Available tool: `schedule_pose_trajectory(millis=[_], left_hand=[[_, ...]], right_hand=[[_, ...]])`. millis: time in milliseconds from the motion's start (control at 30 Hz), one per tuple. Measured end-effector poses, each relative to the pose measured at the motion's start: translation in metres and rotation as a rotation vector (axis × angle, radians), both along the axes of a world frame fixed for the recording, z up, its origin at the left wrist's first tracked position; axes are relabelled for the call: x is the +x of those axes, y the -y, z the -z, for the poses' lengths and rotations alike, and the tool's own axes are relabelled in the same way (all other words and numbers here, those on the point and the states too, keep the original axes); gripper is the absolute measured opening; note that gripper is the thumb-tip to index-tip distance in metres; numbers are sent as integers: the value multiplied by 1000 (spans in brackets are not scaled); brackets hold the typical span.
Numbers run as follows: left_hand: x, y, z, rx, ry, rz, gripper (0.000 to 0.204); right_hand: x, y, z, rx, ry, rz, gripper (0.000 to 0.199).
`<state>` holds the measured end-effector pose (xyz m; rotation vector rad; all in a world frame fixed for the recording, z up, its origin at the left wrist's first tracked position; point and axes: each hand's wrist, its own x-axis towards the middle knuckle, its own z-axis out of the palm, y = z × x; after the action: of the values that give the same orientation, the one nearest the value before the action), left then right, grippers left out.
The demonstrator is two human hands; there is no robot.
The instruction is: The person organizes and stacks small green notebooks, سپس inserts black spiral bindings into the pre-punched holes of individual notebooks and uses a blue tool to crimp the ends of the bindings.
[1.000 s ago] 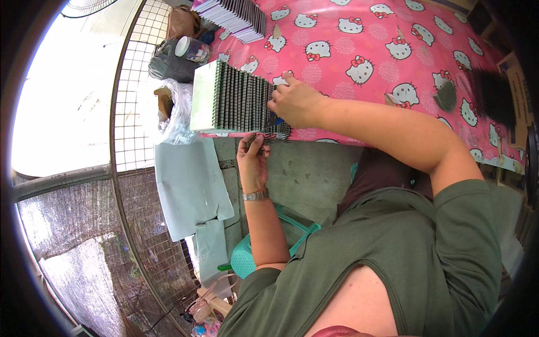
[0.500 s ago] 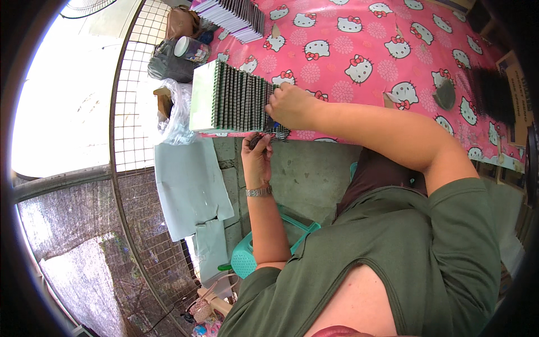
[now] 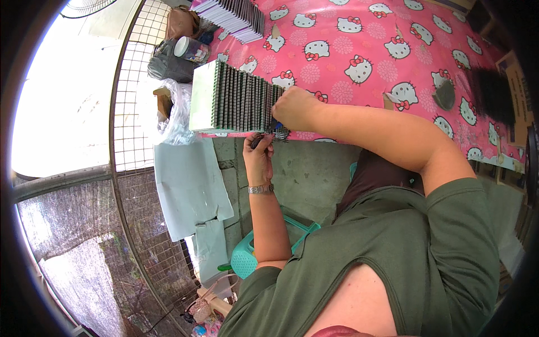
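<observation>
**Both hands at the end of the dark row**

Right hand (image 3: 295, 108) is curled into a loose fist, knuckles up, pressed against the near end of the upright row of dark cards (image 3: 242, 98) on the pink tablecloth (image 3: 359, 42). Just below it, left hand (image 3: 258, 160) has fingers drawn together, pinching a small dark piece (image 3: 257, 140) at the table edge, touching the row's lower corner.

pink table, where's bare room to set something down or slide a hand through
The pink cartoon-cat tablecloth is bare across its middle, between the upper stack of dark-edged white cards and the right hand. Crowded: the near left edge, where the long row of dark-edged white cards meets both hands, the left hand just below it.
</observation>
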<state>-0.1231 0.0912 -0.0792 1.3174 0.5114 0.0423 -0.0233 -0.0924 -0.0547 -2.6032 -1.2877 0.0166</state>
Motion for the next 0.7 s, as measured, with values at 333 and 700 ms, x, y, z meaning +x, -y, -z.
schedule_pose_trajectory(millis=[333,700], left_hand=[[0,3,6,-8,-36,-17,29],[0,0,17,-128,-5,-35,28]], right_hand=[[-2,1,9,40,139,-15,16],[-4,2,22,118,347,6,17]])
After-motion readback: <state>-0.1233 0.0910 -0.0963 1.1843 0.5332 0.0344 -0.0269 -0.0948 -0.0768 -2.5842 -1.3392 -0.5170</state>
